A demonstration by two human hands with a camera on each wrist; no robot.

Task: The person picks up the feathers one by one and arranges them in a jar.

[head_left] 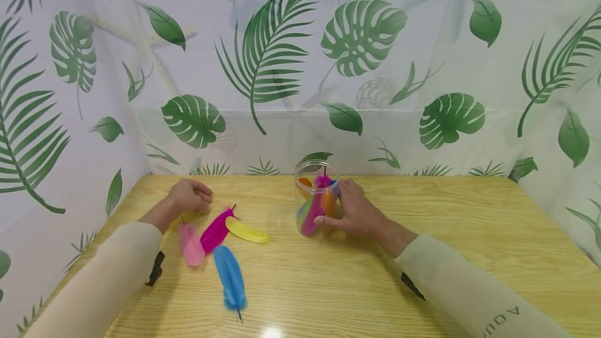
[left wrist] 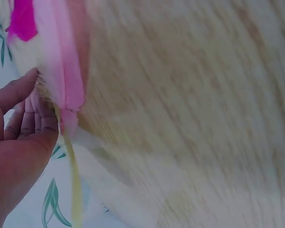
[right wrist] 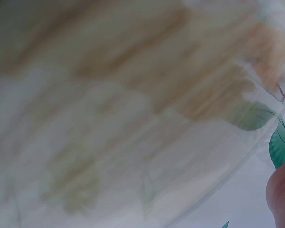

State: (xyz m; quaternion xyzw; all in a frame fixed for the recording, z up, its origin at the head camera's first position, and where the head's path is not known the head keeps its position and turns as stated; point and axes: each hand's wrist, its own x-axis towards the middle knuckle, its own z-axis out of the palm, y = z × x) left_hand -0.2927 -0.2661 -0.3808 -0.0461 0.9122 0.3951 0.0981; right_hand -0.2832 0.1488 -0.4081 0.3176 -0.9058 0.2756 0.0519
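A clear plastic jar stands upright near the back of the table. Magenta, orange, green and blue feathers fill it. My right hand grips the jar from the right side, thumb across its front and fingers behind. At the left, my left hand rests low by the table with loosely curled fingers. A pink feather lies just in front of it; in the left wrist view that pink feather is right beside the fingers. To its right lie a magenta feather and a yellow feather.
A blue feather lies nearer the front of the wooden table. Behind the table hangs a white cloth printed with green leaves, which also runs along the left and right sides. The right wrist view is mostly blurred.
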